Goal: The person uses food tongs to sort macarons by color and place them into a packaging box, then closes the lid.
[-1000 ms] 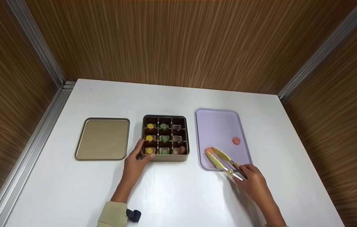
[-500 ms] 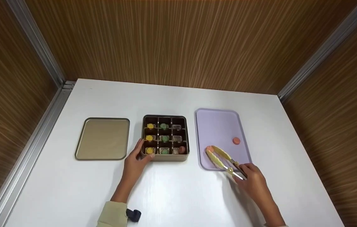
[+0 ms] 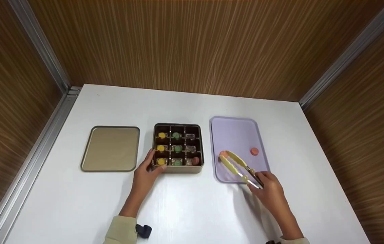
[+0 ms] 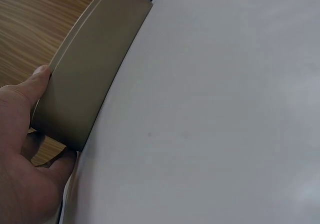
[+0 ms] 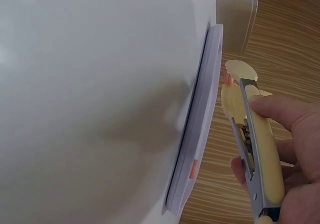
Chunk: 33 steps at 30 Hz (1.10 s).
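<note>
- Tongs point(image 3: 229, 166) pinch a coral disc point(image 3: 224, 154) over the lilac tray point(image 3: 234, 132).
- Right hand point(image 3: 269, 190) clasps the tongs.
- Left hand point(image 3: 145, 178) grips the divided tin point(image 3: 182, 170) at its near left corner.

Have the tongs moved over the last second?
Yes. In the head view, the yellow-tipped tongs have moved up the picture and slightly left against the lilac tray, with a coral piece at their tips.
</note>
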Tool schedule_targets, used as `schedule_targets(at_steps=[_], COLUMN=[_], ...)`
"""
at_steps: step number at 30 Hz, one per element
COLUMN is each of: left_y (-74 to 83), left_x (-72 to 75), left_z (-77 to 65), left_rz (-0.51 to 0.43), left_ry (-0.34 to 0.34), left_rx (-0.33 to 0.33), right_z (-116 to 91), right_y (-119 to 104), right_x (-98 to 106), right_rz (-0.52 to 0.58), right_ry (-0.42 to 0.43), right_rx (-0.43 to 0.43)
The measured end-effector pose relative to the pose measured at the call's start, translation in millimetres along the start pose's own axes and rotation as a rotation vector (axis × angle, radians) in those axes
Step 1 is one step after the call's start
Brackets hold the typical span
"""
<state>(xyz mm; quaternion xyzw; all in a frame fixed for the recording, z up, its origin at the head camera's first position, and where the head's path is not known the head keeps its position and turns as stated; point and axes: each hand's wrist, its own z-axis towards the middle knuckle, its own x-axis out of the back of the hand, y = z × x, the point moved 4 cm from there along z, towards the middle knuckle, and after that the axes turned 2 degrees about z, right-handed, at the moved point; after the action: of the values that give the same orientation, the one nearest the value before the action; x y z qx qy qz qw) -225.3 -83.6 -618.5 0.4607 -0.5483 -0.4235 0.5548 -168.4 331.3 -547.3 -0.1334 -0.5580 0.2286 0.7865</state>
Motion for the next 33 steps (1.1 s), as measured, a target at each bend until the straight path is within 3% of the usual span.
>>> schedule_targets(at_steps=[7,16,25,33], left_y=[1.4,1.8,1.9,1.1], left_x=[-0.3,-1.1,1.1,0.9], left_z=[-0.3,1.0,0.2,0.4], left_rz=[0.003,0.009,-0.021,0.0], left_ry=[-0.017,-0.022,-0.008,-0.005], left_rx=[0.012,0.028,0.027,0.025], right_z=[8,24,36,43], right_y=[-9,-25,-44,-61], right_x=[-4,-9,-16,-26], right_rz=[0.014,0.052,0.094,0.111], right_ry=[0.054,0.06,-0.005,0.027], right_rx=[0.087,0.14,0.072,0.164])
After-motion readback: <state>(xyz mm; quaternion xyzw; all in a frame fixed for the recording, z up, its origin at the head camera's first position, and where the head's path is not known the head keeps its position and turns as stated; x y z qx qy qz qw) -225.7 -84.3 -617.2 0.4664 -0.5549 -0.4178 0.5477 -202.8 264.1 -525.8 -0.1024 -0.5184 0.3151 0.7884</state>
